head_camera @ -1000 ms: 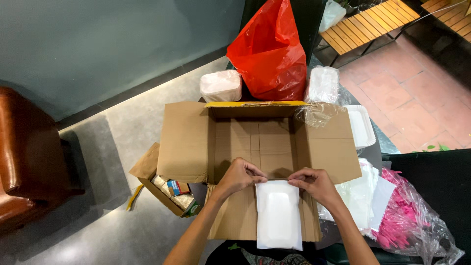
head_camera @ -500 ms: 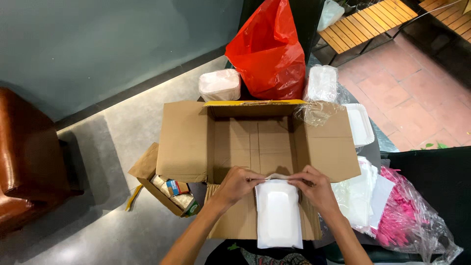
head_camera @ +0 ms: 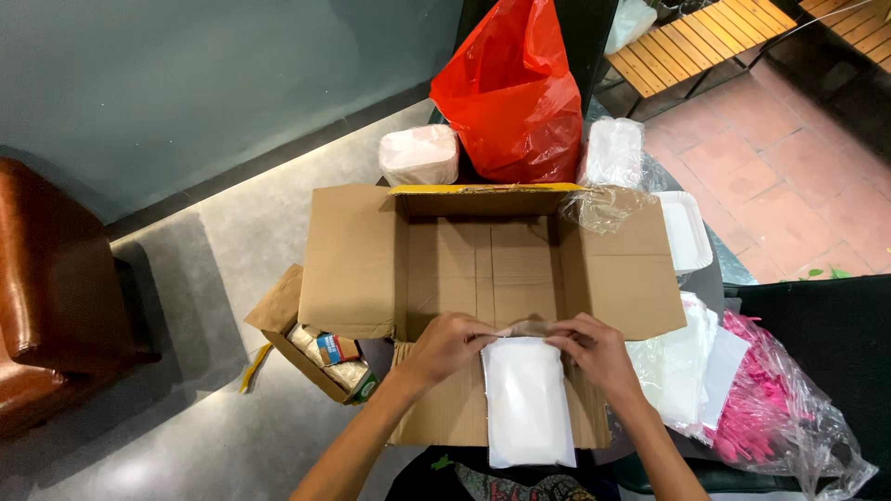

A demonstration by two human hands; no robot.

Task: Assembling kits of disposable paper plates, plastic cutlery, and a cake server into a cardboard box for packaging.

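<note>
Large open cardboard box sitting centre, flaps spread, interior bare. Red plastic bag standing just behind box. Pink bag lying at right. Small open carton with packets resting on floor, left of box. White flat pouch lying on near flap, between both hands, top edge at box rim. Left hand pinching pouch's top-left corner. Right hand pinching top-right corner. Both hands grasping pouch's upper edge, fingers closing on it.
</note>
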